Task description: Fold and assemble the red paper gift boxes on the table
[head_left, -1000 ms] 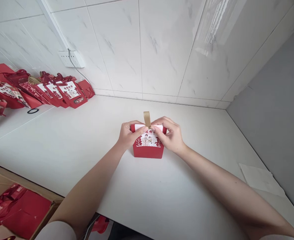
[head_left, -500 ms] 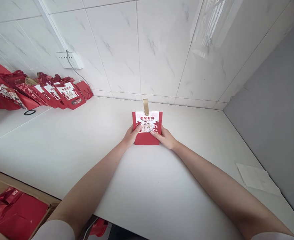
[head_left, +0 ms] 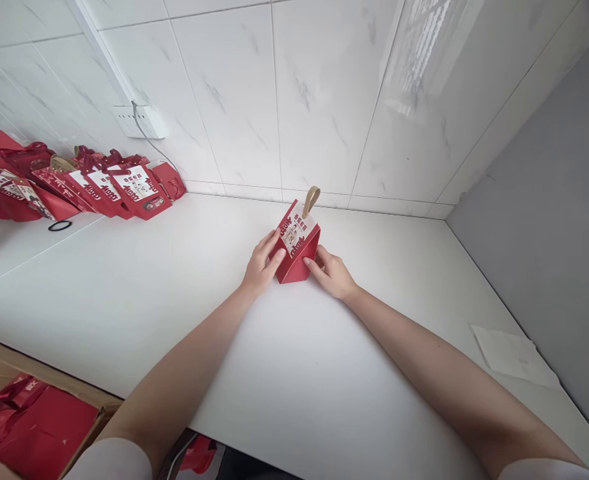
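Left hand: fingers curled around red gift box, left side.
Right hand: fingers part-closed, gripping right side.
Box: angled, seemingly on white table, gold ribbon loop up.
Card walls: uneven squeezing could dent them.

It looks like a small packing workroom: a long white smooth surface against marbled white wall tiles, a row of red printed gift boxes, and a brown cardboard carton of more red packaging

Pale sleeves, seemingly white; bare forearms, bare hands
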{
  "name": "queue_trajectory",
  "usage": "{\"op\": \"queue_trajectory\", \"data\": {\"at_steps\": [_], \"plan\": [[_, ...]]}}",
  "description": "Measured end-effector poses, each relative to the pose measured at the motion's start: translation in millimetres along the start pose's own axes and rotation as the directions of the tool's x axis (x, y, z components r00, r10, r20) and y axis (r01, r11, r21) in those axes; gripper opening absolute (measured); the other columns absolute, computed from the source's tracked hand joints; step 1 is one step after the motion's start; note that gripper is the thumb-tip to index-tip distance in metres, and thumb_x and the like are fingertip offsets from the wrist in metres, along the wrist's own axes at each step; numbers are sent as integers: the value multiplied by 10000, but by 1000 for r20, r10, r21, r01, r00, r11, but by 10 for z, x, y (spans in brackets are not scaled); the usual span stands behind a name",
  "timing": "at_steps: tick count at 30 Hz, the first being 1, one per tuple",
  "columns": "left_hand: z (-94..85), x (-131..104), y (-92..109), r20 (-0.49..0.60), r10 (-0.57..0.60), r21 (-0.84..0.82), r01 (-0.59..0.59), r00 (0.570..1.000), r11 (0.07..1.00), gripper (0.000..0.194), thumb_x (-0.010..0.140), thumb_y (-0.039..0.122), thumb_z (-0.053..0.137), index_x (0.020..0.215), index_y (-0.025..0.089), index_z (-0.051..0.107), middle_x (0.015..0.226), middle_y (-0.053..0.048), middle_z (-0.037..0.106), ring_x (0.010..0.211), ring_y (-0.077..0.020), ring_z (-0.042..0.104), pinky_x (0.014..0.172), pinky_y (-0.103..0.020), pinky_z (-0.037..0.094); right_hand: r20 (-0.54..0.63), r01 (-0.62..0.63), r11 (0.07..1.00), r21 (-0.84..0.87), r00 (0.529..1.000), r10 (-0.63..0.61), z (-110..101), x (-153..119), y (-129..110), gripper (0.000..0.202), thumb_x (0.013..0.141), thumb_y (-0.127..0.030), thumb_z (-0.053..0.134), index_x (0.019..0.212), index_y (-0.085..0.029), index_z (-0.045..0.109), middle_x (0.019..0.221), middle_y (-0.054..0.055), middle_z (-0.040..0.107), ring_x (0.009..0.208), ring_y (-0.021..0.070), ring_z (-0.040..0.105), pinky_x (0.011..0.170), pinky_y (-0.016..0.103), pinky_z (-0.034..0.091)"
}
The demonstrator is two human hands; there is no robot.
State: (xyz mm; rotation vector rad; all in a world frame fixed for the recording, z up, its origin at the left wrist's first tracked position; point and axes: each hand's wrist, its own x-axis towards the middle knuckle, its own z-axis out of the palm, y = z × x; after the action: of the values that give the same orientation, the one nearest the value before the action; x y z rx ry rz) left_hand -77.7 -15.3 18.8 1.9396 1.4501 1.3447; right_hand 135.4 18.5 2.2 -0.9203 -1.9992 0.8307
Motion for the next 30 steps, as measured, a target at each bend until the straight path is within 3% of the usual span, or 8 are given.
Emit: {"op": "queue_trajectory", "data": {"at_steps": [3,5,8,12,14,17,25,30], "plan": [[-10,-15,-43,157,-36,17,34,987,999,893,794,527,690,1540,308,251,1575,-78,299,1457,-317,275,1205,-480,253,-27,32,999,7,999,-31,-3,-6,-10,374,957,-539,458,1132,-226,563,939,39,691,743,191,628,716,341,510],[9,-15,-65,174,-105,-4,107,979,994,1041,710,527,767,1553,317,193,1545,-103,335,1414,-350,342,1169,-509,303,-46,44,998,45,998,-42,-6,-2,-1,381,960,-543,451,1124,-223,577,987,50,687,786,192,632,754,346,515],[46,10,-38,155,-180,-274,217,971,937,893,766,592,675,1517,261,321,1470,-126,448,1341,-347,443,1125,-505,361,-140,37,986,161,990,-15,-7,13,25,447,986,-559,361,1206,-224,558,1203,91,638,1009,216,632,895,379,506],[18,36,117,253,-213,-751,331,944,572,701,879,699,356,1384,236,505,1446,-100,511,1320,-331,487,1072,-500,426,-88,-55,958,283,993,83,-21,31,52,572,977,-599,349,1445,-271,365,1519,92,414,1317,235,488,1080,430,411],[-24,31,184,371,-227,-803,434,900,407,778,845,764,303,1368,228,515,1444,-127,511,1280,-369,518,994,-551,469,48,-111,954,278,994,101,-33,34,53,620,973,-611,354,1498,-288,288,1501,81,454,1337,238,477,1121,452,368],[-69,20,221,529,-232,-762,577,816,294,871,800,818,288,1367,198,518,1428,-180,514,1226,-411,549,896,-578,503,185,-98,970,222,981,57,-39,32,43,561,986,-604,316,1460,-311,378,1405,42,566,1307,245,510,1125,459,359],[-100,-8,137,570,-196,-751,603,798,269,838,792,795,340,1364,204,506,1378,-176,561,1199,-405,567,823,-519,549,222,49,993,104,972,-71,-4,26,19,533,1007,-574,244,1137,-253,648,1198,53,677,1091,249,618,980,412,466],[-129,-61,61,518,-239,-754,570,822,326,725,806,702,479,1340,214,523,1320,-153,608,1163,-393,590,768,-509,559,208,30,997,66,977,-43,-6,10,6,602,1002,-595,202,910,-225,667,1018,51,704,970,240,636,920,399,492]]}}
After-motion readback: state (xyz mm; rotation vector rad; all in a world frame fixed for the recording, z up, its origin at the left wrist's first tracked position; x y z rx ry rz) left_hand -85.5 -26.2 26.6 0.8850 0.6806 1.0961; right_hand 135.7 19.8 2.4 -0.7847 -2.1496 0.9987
